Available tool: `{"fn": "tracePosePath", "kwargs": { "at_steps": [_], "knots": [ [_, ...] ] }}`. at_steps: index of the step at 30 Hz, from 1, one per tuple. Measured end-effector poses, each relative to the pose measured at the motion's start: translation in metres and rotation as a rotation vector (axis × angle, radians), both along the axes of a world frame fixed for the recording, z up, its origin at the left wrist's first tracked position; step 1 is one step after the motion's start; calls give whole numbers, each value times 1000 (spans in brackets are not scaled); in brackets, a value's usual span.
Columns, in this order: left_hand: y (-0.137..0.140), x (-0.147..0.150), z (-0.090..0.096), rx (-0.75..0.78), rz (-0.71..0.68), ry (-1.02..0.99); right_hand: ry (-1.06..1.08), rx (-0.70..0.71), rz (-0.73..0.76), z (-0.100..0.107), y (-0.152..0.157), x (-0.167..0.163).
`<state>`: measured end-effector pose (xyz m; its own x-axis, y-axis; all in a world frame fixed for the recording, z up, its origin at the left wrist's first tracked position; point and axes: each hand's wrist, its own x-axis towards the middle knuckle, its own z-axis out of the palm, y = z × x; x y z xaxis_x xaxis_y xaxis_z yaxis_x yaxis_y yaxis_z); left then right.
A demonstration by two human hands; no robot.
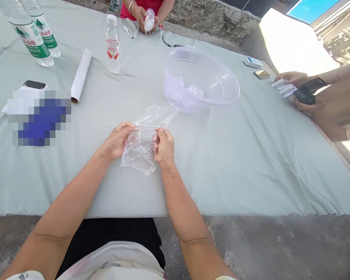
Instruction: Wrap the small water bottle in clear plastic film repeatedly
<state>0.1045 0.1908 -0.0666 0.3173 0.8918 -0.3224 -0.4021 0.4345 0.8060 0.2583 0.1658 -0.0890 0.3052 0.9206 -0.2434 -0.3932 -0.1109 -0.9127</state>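
A thin, crumpled sheet of clear plastic film (140,151) is stretched between my two hands above the table. My left hand (118,140) pinches its left edge between thumb and fingers. On the other side, my right hand (165,146) grips the film with curled fingers. Part of the film trails away toward the translucent purple basin (201,77), which has some crumpled clear plastic (195,90) inside. Whether the trailing film touches the basin, I cannot tell. To the left lies a white roll (81,76) with a cardboard core.
A small water bottle (112,44) and two large bottles (35,44) stand at the left. A phone (35,84) lies near a blurred blue item (43,122). Across the table, a person's hands hold wrapped plastic (149,20). At right, another person holds dark devices (307,91).
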Motion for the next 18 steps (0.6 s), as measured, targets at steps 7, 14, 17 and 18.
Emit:
{"fn": "tracePosePath", "kwargs": {
  "at_steps": [7,14,17,18],
  "knots": [
    [1,-7,7,-204,-183,-58,-70,26,64,5,1,12],
    [4,-62,20,-47,162,188,-220,-109,70,6,5,27],
    [-8,-102,16,-30,292,268,-427,-122,96,5,2,27],
    [-13,-114,15,-32,331,297,-497,-129,114,5,1,27]
  ]
}}
